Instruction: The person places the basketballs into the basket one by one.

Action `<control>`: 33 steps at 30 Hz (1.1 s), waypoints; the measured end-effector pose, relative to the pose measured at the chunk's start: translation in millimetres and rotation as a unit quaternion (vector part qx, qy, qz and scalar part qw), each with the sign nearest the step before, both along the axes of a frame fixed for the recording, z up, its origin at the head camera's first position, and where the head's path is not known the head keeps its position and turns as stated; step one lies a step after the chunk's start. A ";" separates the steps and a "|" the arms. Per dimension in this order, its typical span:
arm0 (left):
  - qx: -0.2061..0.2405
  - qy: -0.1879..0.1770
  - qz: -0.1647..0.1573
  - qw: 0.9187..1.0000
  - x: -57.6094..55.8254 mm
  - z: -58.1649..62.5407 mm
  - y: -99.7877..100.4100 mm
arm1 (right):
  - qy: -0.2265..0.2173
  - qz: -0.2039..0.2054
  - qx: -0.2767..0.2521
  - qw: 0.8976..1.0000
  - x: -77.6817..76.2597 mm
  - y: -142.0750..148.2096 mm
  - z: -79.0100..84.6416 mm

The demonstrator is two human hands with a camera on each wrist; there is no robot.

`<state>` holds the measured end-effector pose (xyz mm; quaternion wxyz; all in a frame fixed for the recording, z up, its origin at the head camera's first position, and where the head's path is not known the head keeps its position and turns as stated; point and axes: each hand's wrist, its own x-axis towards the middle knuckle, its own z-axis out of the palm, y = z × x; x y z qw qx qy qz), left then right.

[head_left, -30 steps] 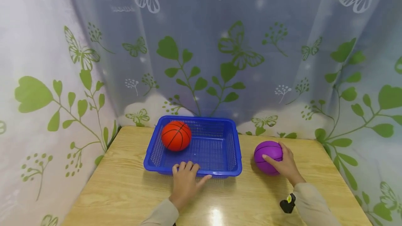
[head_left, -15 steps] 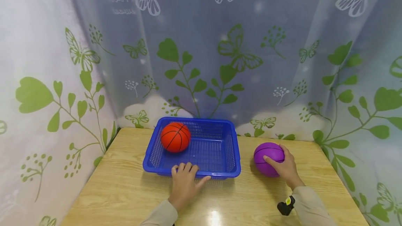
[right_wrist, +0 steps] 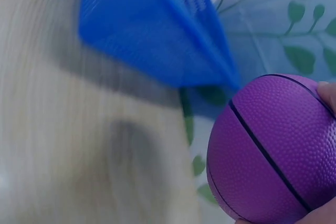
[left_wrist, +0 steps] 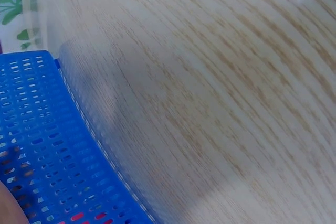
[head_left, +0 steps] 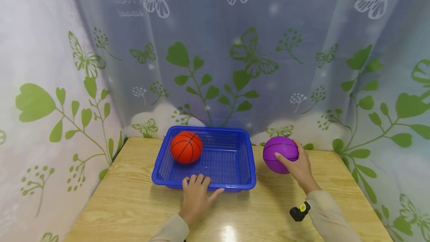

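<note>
A purple toy basketball is held up off the table to the right of the basket, its shadow apart from it in the right wrist view. My right hand grips its right side, thumb in front and fingers behind. My left hand holds the front rim of a blue plastic basket, fingers hooked over the edge and thumb stretched out to the right. Inside the basket, at its left end, sits an orange-red basketball. The left wrist view has the perforated basket wall close up.
The wooden table runs up to a curtain printed with leaves and butterflies, behind and on both sides. The basket stands near the table's back edge. A small black device is at the right sleeve.
My right hand has raised the purple basketball from the table and moved it slightly left and toward the back. The left hand, basket and orange-red basketball have stayed in place.
</note>
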<state>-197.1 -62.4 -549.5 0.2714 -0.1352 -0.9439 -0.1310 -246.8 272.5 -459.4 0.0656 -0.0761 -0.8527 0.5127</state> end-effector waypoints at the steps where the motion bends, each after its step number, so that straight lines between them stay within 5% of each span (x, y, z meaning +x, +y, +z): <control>1: -0.002 0.002 0.000 1.000 -0.1 0.0 -0.4 | 0.007 -0.001 -0.006 1.000 -1.7 -4.3 3.5; 16: 0.003 0.010 -0.006 1.000 -0.3 -0.2 -1.0 | 0.035 0.054 -0.091 0.994 -13.4 -77.9 29.6; 33: 0.010 0.012 -0.008 1.000 0.0 0.0 -1.3 | 0.061 0.094 -0.056 0.992 -13.7 -138.7 0.2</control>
